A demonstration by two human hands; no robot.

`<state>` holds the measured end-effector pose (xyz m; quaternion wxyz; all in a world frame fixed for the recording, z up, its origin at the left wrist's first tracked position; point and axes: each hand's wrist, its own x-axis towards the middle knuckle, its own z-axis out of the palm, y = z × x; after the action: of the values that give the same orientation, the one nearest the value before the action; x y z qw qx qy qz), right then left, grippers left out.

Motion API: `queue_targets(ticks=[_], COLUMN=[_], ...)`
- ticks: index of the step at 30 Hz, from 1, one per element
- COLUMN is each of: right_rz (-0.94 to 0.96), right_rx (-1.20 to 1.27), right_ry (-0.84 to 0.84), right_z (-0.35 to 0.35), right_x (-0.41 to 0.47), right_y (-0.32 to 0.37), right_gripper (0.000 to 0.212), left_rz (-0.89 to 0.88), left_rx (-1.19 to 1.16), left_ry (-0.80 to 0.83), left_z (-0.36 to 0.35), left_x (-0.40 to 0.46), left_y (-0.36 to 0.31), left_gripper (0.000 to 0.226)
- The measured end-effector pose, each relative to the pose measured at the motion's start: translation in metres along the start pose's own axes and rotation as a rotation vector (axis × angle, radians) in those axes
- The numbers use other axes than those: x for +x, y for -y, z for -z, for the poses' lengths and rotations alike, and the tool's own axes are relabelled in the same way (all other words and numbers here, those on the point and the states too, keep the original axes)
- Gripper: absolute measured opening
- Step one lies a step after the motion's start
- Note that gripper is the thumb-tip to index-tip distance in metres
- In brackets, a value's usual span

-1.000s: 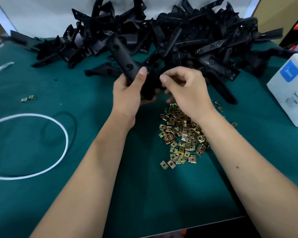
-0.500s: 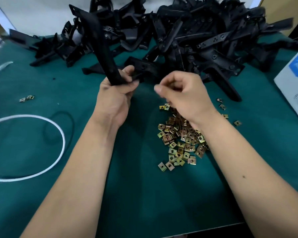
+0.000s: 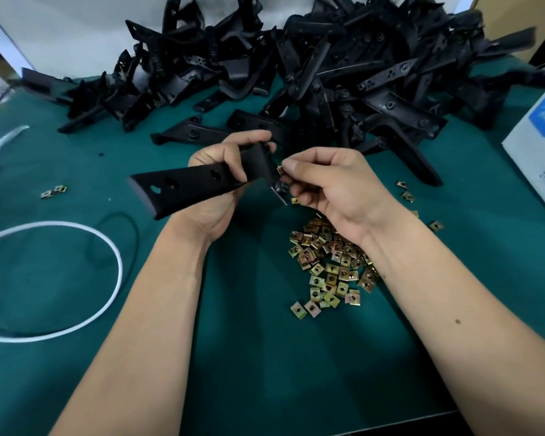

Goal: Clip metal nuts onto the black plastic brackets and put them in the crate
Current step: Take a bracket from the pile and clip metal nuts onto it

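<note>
My left hand [image 3: 216,171] grips a long black plastic bracket [image 3: 183,188] near its right end; the bracket lies almost level and its free end points left, with several holes showing. My right hand [image 3: 331,187] pinches a small metal nut [image 3: 279,170] between thumb and forefinger, right at the bracket's right end. A pile of brass-coloured metal nuts [image 3: 331,265] lies on the green table below my right wrist. A big heap of black brackets [image 3: 328,73] fills the far side of the table. No crate is in view.
A white cord loop [image 3: 76,272] lies on the green mat [image 3: 249,357] at the left. Two stray nuts [image 3: 53,191] sit at the far left, a few more [image 3: 406,191] at the right. A white box with a blue label [image 3: 538,152] stands at the right edge.
My left hand has swung the bracket down from upright to nearly level, pointing left. My right hand has come up to the bracket's right end with a nut.
</note>
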<state>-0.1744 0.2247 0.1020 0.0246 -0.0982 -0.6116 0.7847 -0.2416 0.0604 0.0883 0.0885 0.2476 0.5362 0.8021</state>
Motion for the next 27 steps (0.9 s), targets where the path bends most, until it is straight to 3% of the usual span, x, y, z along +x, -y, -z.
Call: queue_targets(ticks=[5,14,20,23,27], right_rz=[-0.082,-0.168,-0.177,-0.142,-0.116], right_rx=[0.065,0.302,0.333,0.263,0.288], right_ry=[0.031,0.062,0.005,-0.045,-0.051], right_z=[0.0,-0.003,-0.005,-0.003,-0.002], right_x=[-0.001,0.0,0.0,0.0,0.0], right_y=[0.001,-0.004,-0.003,-0.003,0.001], right_gripper=[0.006,0.018,0.015,0.017,0.009], left_rz=[-0.084,-0.09,-0.175,-0.251,-0.119], left_rx=[0.022,0.138,0.368,0.475,0.42], left_ry=[-0.045,-0.017,-0.02,-0.045,-0.124], left_z=[0.005,0.001,0.002,-0.001,-0.016], left_x=[0.005,0.0,0.01,0.008,0.002], left_y=[0.002,-0.002,-0.007,-0.011,-0.011], left_gripper=[0.056,0.014,0.011,0.027,0.021])
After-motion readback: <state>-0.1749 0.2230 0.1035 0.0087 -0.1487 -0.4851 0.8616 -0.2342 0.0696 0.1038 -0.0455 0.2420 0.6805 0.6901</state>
